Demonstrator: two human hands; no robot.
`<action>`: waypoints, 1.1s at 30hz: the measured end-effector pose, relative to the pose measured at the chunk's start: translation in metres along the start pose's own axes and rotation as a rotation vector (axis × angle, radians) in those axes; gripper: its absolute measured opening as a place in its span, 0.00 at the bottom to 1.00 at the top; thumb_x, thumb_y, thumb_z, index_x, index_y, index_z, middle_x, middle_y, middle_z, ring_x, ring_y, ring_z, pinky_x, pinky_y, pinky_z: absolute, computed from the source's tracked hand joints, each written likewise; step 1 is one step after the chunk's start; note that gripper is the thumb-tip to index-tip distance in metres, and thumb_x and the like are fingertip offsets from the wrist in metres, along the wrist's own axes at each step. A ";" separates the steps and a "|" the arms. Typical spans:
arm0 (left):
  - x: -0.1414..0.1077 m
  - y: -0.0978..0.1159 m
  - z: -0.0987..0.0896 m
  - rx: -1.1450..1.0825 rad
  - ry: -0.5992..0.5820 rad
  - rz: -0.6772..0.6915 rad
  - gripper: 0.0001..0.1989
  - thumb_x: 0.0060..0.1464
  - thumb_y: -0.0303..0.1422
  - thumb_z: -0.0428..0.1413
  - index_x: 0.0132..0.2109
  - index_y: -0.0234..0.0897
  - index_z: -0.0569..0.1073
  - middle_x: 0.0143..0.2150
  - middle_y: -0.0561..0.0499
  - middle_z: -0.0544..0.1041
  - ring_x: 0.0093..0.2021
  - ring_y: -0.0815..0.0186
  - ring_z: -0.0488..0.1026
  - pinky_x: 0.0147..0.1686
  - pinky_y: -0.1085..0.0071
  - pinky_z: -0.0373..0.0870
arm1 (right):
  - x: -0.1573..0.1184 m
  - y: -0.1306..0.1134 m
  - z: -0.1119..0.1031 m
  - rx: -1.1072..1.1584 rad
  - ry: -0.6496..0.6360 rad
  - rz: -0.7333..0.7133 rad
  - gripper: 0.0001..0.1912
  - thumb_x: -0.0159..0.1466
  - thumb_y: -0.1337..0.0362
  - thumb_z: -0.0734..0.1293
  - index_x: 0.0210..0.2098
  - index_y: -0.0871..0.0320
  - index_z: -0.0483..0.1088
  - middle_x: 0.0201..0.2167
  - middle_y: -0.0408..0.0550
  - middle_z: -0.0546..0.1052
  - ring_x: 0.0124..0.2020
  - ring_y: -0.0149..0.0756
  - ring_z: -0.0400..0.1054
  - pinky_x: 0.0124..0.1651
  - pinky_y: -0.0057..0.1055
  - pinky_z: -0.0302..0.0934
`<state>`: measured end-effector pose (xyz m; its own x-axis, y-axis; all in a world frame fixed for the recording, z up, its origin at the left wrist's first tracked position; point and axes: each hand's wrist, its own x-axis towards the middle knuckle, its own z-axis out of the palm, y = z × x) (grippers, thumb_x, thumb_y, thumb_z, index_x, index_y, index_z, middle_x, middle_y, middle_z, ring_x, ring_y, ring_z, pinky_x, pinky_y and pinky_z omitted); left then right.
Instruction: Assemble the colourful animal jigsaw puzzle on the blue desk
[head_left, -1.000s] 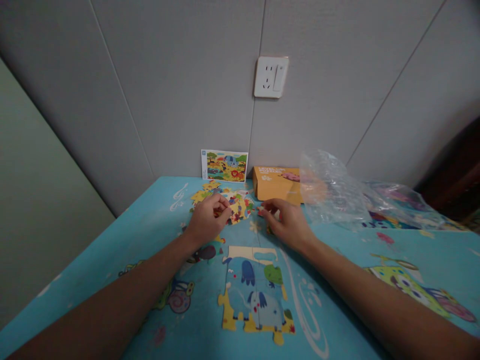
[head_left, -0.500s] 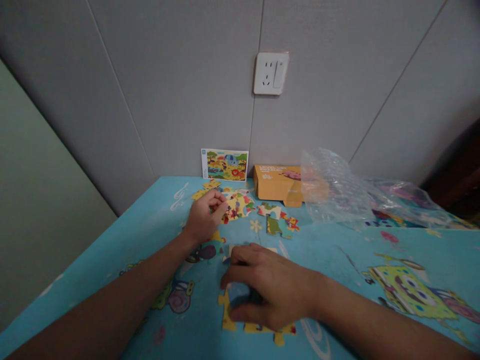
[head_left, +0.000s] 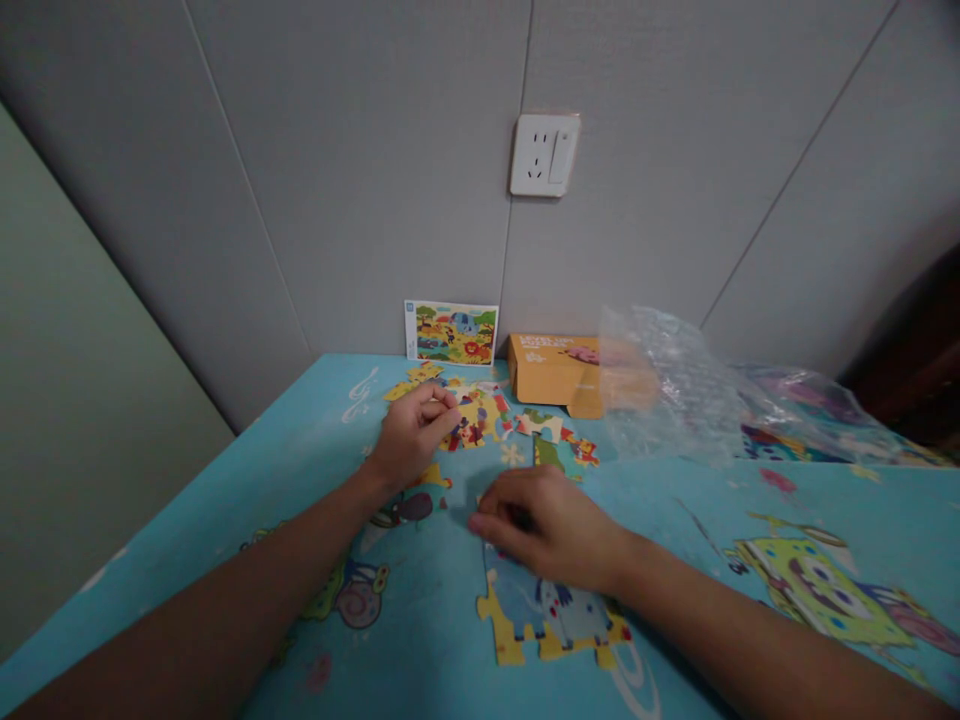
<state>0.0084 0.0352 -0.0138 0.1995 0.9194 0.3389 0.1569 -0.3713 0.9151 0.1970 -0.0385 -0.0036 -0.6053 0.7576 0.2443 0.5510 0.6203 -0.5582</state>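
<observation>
A partly joined jigsaw puzzle (head_left: 517, 600) with blue elephants and a yellow lower edge lies flat on the table near me. My right hand (head_left: 551, 525) rests over its far edge, fingers curled and thumb close to the fingertips; what lies under them is hidden. Farther off to the left, my left hand (head_left: 412, 430) is closed, thumb tip near the bent fingers, beside a cluster of loose puzzle pieces (head_left: 480, 415). I cannot make out whether a piece is pinched there. More pieces (head_left: 551, 455) lie beyond my right hand.
A picture card (head_left: 454, 333) of the animal scene leans on the wall. Right of it stands an orange puzzle box (head_left: 555, 375), partly covered by clear bubble wrap (head_left: 675, 390). The blue tablecloth (head_left: 187, 560) has cartoon prints. A socket (head_left: 545, 155) is on the wall.
The joined puzzle has shifted to the right. My right hand has moved off its middle to the far edge, uncovering the elephants. My left hand has hardly moved.
</observation>
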 end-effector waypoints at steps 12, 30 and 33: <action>-0.009 0.014 0.000 -0.212 -0.384 -0.074 0.26 0.47 0.36 0.59 0.53 0.36 0.63 0.22 0.58 0.67 0.21 0.72 0.64 0.21 0.77 0.56 | 0.007 0.022 -0.003 0.129 0.313 0.252 0.20 0.66 0.55 0.58 0.21 0.58 0.62 0.17 0.39 0.60 0.20 0.28 0.52 0.23 0.27 0.46; -0.013 0.022 -0.013 0.222 -0.739 -0.044 0.11 0.47 0.32 0.59 0.25 0.35 0.63 0.16 0.60 0.61 0.16 0.77 0.53 0.17 0.78 0.48 | 0.002 0.024 -0.021 -0.323 -0.086 0.182 0.17 0.57 0.50 0.70 0.32 0.58 0.71 0.28 0.48 0.74 0.28 0.38 0.65 0.29 0.30 0.50; -0.015 0.025 -0.013 0.248 -0.775 -0.021 0.11 0.47 0.31 0.59 0.25 0.35 0.63 0.16 0.60 0.61 0.17 0.77 0.53 0.18 0.79 0.48 | 0.001 0.026 -0.022 -0.364 -0.097 0.195 0.17 0.57 0.49 0.70 0.27 0.57 0.70 0.23 0.47 0.73 0.25 0.36 0.64 0.27 0.30 0.47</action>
<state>-0.0034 0.0132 0.0071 0.7928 0.6095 -0.0088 0.3596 -0.4560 0.8141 0.2231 -0.0167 -0.0005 -0.5112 0.8561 0.0763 0.8171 0.5116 -0.2657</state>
